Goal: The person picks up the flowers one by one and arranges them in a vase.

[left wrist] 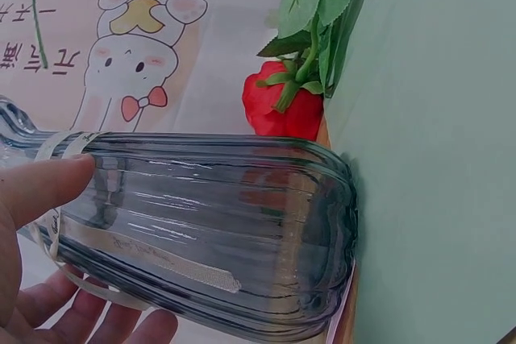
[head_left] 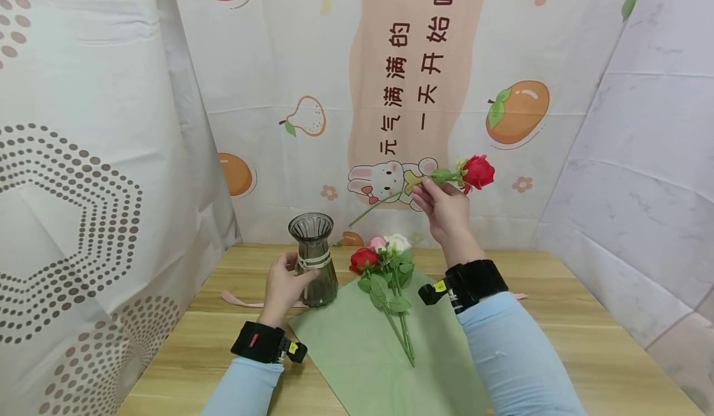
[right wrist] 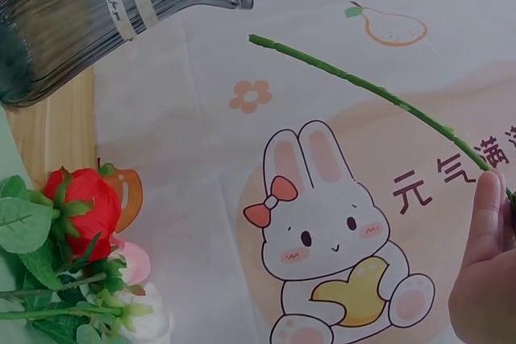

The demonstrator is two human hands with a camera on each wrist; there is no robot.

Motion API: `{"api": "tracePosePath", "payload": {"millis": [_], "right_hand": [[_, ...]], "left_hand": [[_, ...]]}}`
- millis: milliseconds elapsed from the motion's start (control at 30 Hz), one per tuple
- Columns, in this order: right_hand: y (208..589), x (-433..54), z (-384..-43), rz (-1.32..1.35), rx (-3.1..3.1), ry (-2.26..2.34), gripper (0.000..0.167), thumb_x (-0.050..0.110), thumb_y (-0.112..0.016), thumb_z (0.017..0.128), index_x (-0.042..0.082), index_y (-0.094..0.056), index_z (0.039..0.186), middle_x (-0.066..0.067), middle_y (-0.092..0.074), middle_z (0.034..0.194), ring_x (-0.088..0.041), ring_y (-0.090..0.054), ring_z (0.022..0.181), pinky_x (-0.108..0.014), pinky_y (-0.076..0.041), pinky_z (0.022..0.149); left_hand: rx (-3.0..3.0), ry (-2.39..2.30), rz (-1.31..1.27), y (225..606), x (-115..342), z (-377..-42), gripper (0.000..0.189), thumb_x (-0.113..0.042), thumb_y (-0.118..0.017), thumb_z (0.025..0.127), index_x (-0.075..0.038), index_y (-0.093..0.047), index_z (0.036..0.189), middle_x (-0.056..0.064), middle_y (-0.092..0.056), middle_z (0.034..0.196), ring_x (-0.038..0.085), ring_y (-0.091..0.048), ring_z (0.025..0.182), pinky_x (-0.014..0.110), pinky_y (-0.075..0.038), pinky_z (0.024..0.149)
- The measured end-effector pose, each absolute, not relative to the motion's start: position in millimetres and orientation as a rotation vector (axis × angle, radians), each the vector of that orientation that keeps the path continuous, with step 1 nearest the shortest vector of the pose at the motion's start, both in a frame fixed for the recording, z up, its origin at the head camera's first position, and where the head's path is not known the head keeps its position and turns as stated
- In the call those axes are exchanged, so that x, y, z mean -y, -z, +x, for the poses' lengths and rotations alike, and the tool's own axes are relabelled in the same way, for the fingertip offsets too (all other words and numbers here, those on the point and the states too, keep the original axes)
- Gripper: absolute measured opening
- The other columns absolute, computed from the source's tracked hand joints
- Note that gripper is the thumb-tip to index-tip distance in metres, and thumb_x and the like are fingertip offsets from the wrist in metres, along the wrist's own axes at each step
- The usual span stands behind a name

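Observation:
A grey ribbed glass vase [head_left: 319, 283] stands upright at the left of the table, with a pale ribbon tied round its neck. My left hand [head_left: 283, 286] grips it from the left, thumb across the front at the ribbon. Up in the air, my right hand [head_left: 446, 212] pinches a red rose [head_left: 478, 172] by its stem. The rose lies nearly level, bloom to the right, and its bare green stem end [right wrist: 322, 66] points left and down toward the vase's mouth, apart from it. Both wrist views show the vase [left wrist: 201, 223] [right wrist: 72, 30].
A green paper sheet [head_left: 357, 348] covers the table's middle. On it lie a red rose [head_left: 364, 259], a pink rose [head_left: 377, 243] and a white rose [head_left: 398, 243], stems toward me. A pink ribbon [head_left: 240, 300] runs behind the vase. A printed curtain [head_left: 268, 174] stands behind.

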State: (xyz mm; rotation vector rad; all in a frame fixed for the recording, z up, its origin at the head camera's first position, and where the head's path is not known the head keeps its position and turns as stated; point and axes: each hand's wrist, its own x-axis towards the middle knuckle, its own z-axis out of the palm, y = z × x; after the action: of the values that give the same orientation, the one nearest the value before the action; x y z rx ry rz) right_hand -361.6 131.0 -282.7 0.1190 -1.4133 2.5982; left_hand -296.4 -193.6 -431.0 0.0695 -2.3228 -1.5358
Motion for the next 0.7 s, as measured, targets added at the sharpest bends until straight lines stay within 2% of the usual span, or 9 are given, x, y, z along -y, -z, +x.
{"api": "tracePosePath", "payload": {"millis": [367, 633, 700], "right_hand": [[269.0, -117.1, -361.4, 0.172, 1.353, -2.635, 0.028, 0.013, -0.076, 0.093, 0.000, -0.067, 0.117, -0.015, -0.074, 0.098, -0.019, -0.075, 0.087, -0.031, -0.056, 0.084], [263.9, -104.2, -361.4, 0.203, 1.363, -2.640, 0.037, 0.010, -0.072, 0.096, -0.007, -0.060, 0.126, -0.014, -0.073, 0.096, -0.018, -0.074, 0.084, -0.030, -0.056, 0.083], [263.9, -100.8, -361.8, 0.200, 1.381, -2.635, 0.035, 0.010, -0.071, 0.097, -0.006, -0.060, 0.125, -0.013, -0.073, 0.096, -0.018, -0.074, 0.084, -0.030, -0.056, 0.083]], "left_hand": [[2.328, 1.554, 0.055, 428.2, 195.3, -295.0, 0.064, -0.024, -0.085, 0.083, 0.001, -0.055, 0.134, 0.020, -0.055, 0.130, 0.037, -0.052, 0.121, 0.051, -0.047, 0.096], [2.323, 1.530, 0.045, 428.3, 196.5, -294.9, 0.062, -0.025, -0.085, 0.082, 0.001, -0.057, 0.131, 0.020, -0.056, 0.128, 0.036, -0.053, 0.119, 0.051, -0.047, 0.096], [2.328, 1.522, 0.046, 429.0, 196.9, -295.0, 0.062, -0.025, -0.085, 0.083, 0.002, -0.057, 0.131, 0.021, -0.056, 0.127, 0.037, -0.053, 0.119, 0.052, -0.046, 0.096]]}}
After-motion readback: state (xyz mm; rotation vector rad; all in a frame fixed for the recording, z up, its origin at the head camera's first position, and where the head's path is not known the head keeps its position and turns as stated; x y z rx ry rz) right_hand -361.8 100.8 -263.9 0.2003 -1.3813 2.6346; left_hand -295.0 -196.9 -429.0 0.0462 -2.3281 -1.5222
